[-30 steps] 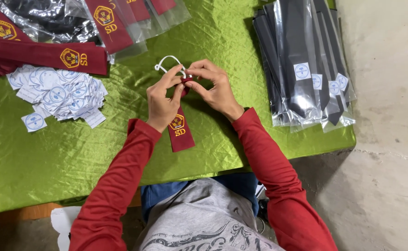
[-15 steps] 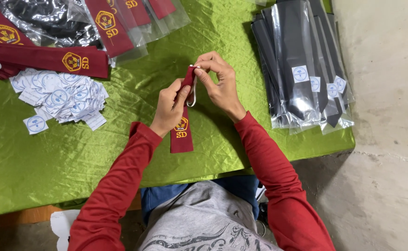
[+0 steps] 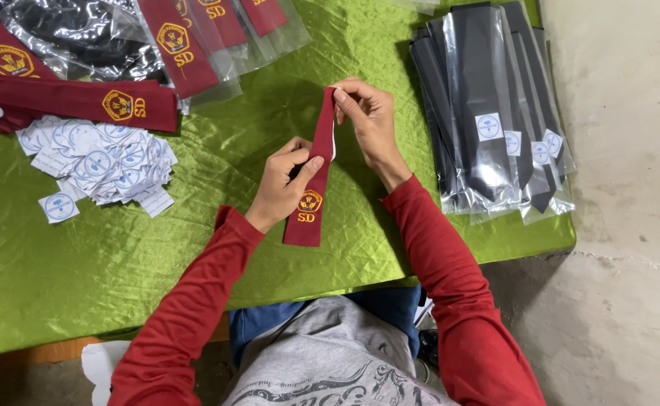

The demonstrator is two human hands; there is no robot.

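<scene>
1. The maroon tie (image 3: 313, 177), stretched straight over the green tablecloth (image 3: 195, 248), now hangs flat between both hands; a moment ago a white elastic loop stuck out at its top, and now only a sliver of white shows along its edge.
2. The right hand (image 3: 367, 120) pinches the top end; the left hand (image 3: 283, 184) pinches the middle, thumb on front.
3. Clear bags of black ties (image 3: 495, 113) lie well right; bagged maroon ties (image 3: 202, 37) up left; loose white labels (image 3: 101, 162) left.

Tie-packing workshop: bagged ties (image 3: 495, 113), labels (image 3: 101, 162)
</scene>
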